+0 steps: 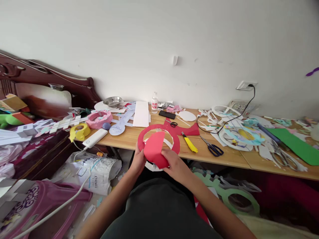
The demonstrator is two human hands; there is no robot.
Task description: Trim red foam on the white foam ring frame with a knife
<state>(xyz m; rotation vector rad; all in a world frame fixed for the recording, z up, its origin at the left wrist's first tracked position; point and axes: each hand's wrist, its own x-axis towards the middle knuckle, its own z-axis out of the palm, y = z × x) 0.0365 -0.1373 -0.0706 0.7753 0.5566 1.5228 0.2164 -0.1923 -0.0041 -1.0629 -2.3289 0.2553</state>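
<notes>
I hold a red foam ring (174, 139) with a red foam flap (154, 147) bent across its front, just off the near edge of the wooden table (224, 156). My left hand (138, 161) grips the ring's left side, fingers closed round it. My right hand (175, 164) pinches the lower right of the flap. A white ring piece (151, 167) shows beneath the red one. A yellow utility knife (189, 143) and blue-handled scissors (211, 147) lie on the table just right of my hands.
Foam scraps cover the table, with a white power bank (95, 137), pink ring (99, 119), yellow tape roll (81, 131), metal bowl (112, 100), glue bottle (155, 103), black phone (166, 114) and green sheet (296, 146). A pink stool (50, 199) stands at lower left, green foam rings (231, 196) below the table.
</notes>
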